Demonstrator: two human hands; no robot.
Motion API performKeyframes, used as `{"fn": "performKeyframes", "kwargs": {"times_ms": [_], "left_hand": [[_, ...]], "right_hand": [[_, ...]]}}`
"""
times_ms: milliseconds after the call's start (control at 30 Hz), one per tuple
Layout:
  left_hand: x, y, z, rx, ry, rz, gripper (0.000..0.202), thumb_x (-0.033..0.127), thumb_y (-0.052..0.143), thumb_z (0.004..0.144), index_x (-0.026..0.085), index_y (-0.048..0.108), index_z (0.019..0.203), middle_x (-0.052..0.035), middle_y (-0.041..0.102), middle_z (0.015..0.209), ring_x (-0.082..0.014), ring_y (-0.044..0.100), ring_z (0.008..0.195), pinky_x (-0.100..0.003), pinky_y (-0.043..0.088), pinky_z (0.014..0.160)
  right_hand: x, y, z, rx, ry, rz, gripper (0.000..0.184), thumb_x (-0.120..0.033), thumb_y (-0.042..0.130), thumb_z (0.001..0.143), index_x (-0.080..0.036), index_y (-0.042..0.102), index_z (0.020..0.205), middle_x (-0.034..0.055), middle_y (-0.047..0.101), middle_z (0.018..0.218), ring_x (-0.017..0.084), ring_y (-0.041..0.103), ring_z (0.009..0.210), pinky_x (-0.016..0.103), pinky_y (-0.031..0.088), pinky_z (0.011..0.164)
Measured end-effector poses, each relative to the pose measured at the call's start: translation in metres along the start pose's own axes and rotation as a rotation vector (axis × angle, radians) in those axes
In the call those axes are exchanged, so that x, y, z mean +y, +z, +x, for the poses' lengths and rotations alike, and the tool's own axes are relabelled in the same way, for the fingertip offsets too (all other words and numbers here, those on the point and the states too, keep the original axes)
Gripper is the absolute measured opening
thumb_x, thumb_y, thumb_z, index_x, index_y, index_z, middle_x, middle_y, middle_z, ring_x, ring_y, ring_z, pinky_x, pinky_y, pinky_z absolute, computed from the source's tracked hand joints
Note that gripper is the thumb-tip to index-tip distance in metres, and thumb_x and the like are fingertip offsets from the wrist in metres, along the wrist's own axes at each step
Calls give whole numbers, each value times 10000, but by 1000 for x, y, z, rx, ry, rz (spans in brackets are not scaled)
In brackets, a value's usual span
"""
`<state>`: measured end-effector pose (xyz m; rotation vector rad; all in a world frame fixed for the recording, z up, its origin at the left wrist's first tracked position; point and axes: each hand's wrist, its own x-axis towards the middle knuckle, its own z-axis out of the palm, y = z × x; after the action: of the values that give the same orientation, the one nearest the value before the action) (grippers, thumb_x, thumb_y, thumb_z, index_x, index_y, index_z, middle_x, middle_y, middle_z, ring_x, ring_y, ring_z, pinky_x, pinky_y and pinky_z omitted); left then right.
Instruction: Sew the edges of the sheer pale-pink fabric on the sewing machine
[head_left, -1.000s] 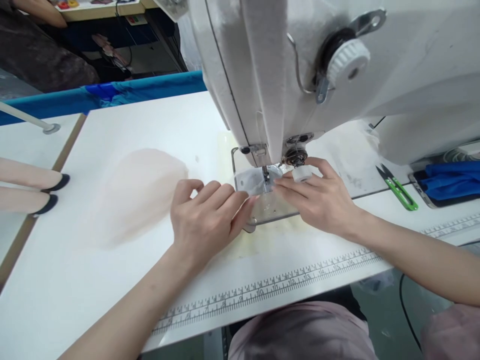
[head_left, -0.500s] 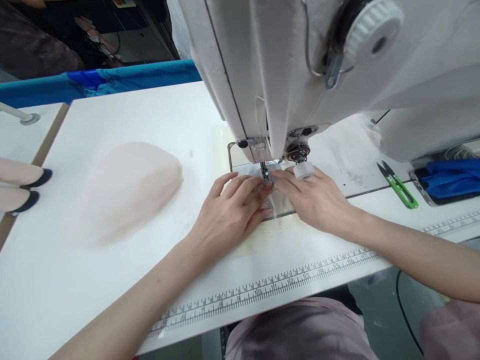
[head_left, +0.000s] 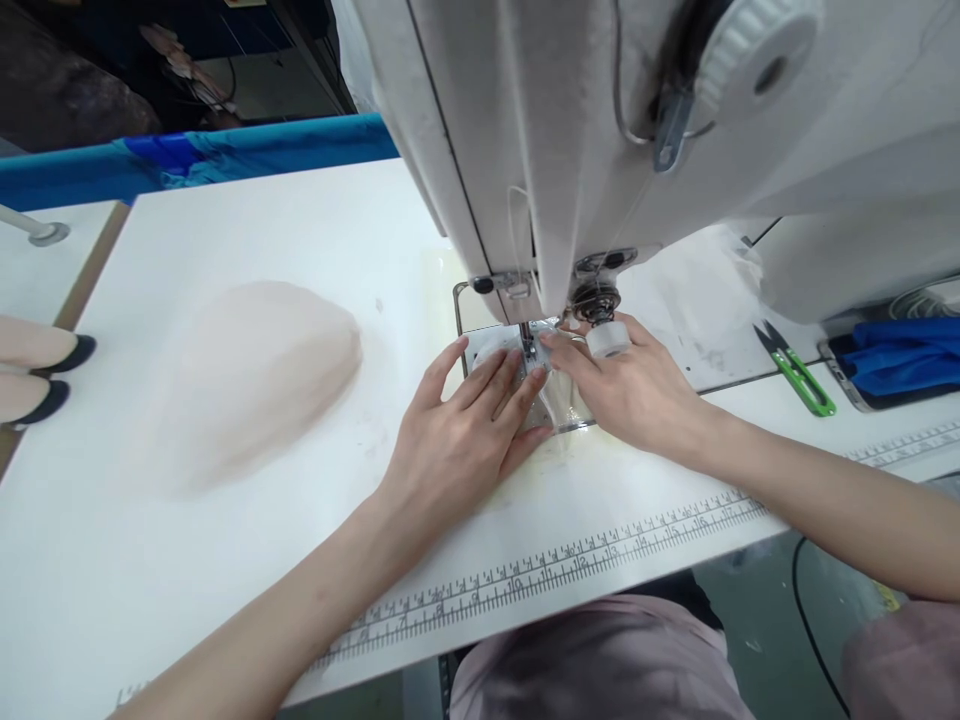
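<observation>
My left hand lies flat with spread fingers, its fingertips on a piece of thin, sheer whitish fabric left of the presser foot of a white sewing machine. On the other side, my right hand has its fingers drawn together close to the foot, gripping the sheer fabric. A narrow fold of it hangs toward me between the hands. The machine's thread tension knob partly covers the right fingers, and the thumb is hidden.
Sheer pale pink fabric pieces lie on the white table at left. Green thread snips and a phone under blue cloth lie at right. A ruler strip runs along the front edge. Two pinkish, black-tipped objects show at far left.
My left hand's fingers have spread and flattened, showing more of the sheer fabric near the foot. My right fingers have shifted slightly beside the foot. The view has moved a little.
</observation>
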<state>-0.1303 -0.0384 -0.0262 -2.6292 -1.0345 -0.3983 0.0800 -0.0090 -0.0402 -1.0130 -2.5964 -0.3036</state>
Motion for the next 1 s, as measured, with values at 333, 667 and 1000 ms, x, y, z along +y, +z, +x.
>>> {"fn": "performKeyframes", "kwargs": {"times_ms": [333, 667, 1000], "left_hand": [[0, 4, -1, 42, -13, 30, 401, 402, 486, 952, 159, 578, 1256, -125, 662, 1218, -262, 614, 1155, -526, 398, 1058], [-2, 2, -4, 112, 20, -23, 437, 410, 534, 925, 107, 587, 1237, -155, 662, 1210, -292, 621, 1136, -543, 392, 1053], [-7, -1, -10, 196, 130, -113, 148, 97, 548, 890, 86, 620, 1019, -101, 736, 1019, -206, 697, 918, -370, 551, 895]], "right_hand": [[0, -1, 0, 16, -18, -57, 332, -17, 413, 870, -100, 604, 1129, 119, 718, 1062, 222, 550, 1196, 416, 392, 1002], [-2, -8, 0, 111, -91, 0, 288, -28, 415, 894, -117, 624, 1071, 84, 703, 1125, 185, 635, 993, 350, 470, 918], [-3, -20, -6, 77, -163, 289, 556, -568, 547, 867, -65, 622, 1094, 156, 676, 1106, 254, 642, 945, 370, 531, 728]]}}
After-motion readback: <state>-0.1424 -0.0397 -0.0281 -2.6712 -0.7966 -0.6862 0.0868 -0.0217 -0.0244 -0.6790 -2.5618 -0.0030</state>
